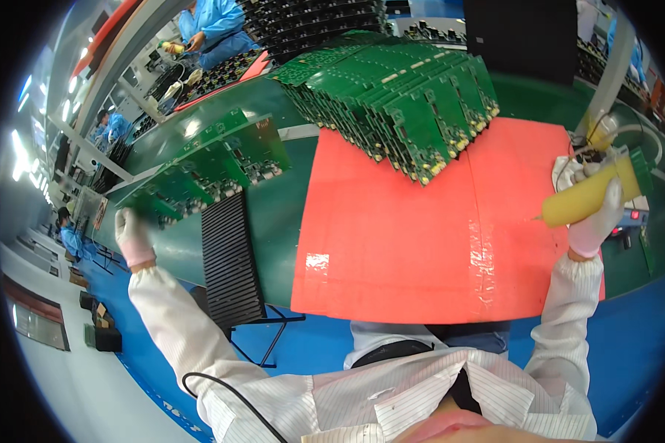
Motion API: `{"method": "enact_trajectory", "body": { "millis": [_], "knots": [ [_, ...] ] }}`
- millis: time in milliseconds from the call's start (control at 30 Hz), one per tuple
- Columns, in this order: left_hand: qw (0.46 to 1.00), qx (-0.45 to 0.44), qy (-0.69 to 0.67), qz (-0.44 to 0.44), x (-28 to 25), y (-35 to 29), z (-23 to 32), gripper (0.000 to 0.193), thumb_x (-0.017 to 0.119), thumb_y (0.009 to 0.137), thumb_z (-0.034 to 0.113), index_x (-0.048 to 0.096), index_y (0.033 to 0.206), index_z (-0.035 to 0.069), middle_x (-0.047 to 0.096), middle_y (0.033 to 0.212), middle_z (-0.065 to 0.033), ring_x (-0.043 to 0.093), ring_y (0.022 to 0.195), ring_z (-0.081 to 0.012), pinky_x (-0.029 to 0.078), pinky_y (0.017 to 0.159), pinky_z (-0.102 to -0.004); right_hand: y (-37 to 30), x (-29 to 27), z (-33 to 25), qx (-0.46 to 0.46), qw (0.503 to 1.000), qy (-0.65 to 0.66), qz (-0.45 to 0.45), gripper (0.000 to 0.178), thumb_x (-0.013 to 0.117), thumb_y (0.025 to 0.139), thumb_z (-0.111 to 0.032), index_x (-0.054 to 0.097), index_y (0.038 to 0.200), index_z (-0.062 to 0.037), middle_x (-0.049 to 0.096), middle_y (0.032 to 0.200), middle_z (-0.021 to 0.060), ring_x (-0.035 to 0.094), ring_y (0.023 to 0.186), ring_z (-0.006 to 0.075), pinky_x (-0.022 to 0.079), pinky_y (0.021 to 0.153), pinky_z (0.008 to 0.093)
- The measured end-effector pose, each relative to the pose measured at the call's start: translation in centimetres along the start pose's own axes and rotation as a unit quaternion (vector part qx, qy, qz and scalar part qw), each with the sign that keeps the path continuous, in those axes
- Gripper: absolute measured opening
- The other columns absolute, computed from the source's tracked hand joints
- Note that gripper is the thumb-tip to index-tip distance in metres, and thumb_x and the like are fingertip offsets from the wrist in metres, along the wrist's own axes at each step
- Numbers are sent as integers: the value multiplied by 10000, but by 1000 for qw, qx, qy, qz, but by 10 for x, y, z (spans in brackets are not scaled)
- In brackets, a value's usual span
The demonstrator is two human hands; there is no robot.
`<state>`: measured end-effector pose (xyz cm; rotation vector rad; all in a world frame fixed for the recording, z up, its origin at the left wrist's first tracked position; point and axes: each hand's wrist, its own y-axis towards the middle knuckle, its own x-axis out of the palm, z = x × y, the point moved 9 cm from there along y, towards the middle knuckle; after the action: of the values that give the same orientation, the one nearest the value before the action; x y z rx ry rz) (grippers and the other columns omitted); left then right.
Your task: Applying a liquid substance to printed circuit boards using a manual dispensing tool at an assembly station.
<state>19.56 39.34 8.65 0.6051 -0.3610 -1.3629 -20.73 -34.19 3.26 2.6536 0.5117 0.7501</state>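
Observation:
My left hand (132,238), in a white glove, is closed on the near left end of a long green circuit board panel (218,164). The panel is tilted over the left side of the bench, above a black slotted rack (227,255), with light-coloured connectors along its lower edge. My gloved right hand (602,221) grips a yellow bottle (582,201) with a thin needle tip. The bottle lies tilted, its tip pointing left over the right part of the red mat (391,244). My right fingers are partly hidden behind the bottle.
A large stack of green circuit boards (399,92) rests at the mat's far edge. Black racks of parts (310,26) and a black panel (521,37) stand behind. A small device (632,218) is by my right hand. Co-workers in blue (218,29) work at the far left.

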Motion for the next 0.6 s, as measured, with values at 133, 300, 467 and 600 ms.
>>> {"method": "enact_trajectory", "body": {
  "millis": [133,300,467,600],
  "knots": [
    [995,68,71,8,86,-63,131,234,532,899,211,580,931,-16,550,814,-5,473,669,-73,386,611,-201,-6,11,-26,20,997,56,-45,318,405,892,-278,478,1007,9,544,870,115,516,715,190,439,638,298],
    [999,-23,-14,-47,220,-139,160,309,577,860,223,572,1019,-41,600,906,-54,511,803,-104,393,745,-223,-7,8,-72,10,976,169,-135,430,426,849,-385,475,1036,0,528,901,117,481,748,203,416,696,329],
    [964,-130,-180,-145,343,-235,146,252,593,843,194,557,962,-26,557,853,-28,479,775,-102,378,730,-230,-9,12,-96,17,933,273,-234,512,471,797,-448,471,1062,-10,516,950,130,465,786,229,392,754,368],
    [924,-181,-265,-206,413,-296,126,291,599,839,220,523,989,-18,551,826,-49,489,749,-103,413,681,-230,-35,53,-72,74,910,305,-272,512,495,782,-443,474,1058,-12,521,929,141,489,769,245,414,729,382]
  ]
}}
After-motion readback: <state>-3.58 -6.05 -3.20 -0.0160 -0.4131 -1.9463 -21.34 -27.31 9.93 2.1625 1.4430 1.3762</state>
